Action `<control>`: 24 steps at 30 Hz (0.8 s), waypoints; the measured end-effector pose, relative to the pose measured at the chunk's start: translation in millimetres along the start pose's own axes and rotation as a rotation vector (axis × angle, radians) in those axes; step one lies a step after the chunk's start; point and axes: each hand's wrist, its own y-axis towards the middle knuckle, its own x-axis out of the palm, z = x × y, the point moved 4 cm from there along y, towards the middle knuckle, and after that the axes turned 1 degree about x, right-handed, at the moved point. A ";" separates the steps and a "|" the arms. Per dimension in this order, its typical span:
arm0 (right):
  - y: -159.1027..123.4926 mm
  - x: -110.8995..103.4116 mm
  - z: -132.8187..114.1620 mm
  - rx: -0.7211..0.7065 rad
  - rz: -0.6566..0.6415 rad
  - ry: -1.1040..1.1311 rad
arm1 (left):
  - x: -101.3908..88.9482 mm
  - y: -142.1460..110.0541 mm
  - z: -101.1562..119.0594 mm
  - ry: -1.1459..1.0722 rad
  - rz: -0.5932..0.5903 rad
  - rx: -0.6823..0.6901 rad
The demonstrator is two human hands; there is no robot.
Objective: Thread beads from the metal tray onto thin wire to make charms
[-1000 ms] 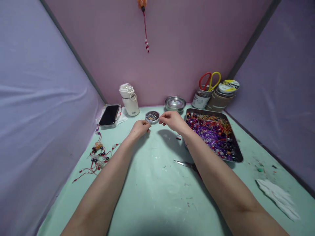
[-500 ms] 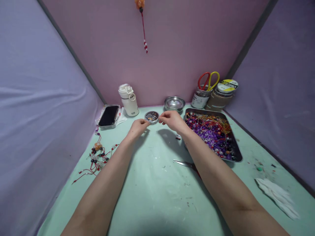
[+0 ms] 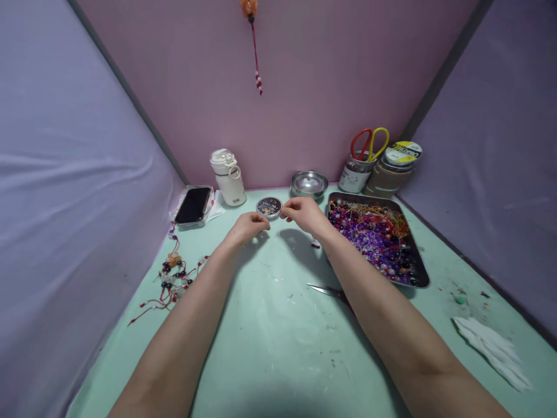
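A small round case or spool with a dark printed top (image 3: 268, 206) lies flat at the back middle of the table. My left hand (image 3: 250, 227) is closed in a pinch just in front of it, on its near left side. My right hand (image 3: 303, 213) pinches beside its right edge, fingertips very close to the rim. Anything between either hand's fingertips is too fine to make out. Below my right forearm, scissors (image 3: 324, 289) lie with the blades showing and the handles mostly hidden.
To the right is a metal tray (image 3: 420, 261) of beads and cords. Behind stand a steel bowl (image 3: 308, 184), a jar with scissors (image 3: 354, 176) and a lidded jar (image 3: 387, 177). On the left are a white bottle (image 3: 230, 184), a phone (image 3: 192, 205) and beaded cords (image 3: 174, 278).
My left hand has moved off the round case's left edge, a little right and toward me. My right hand has hardly moved.
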 end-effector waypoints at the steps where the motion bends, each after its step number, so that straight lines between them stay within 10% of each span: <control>1: 0.6 0.6 1.5 0.003 -0.002 0.006 | 0.0 0.3 -0.2 -0.009 -0.009 0.003; 24: -1.7 14.7 9.4 0.031 0.007 0.065 | 8.8 -6.3 5.0 -0.241 -0.126 -0.111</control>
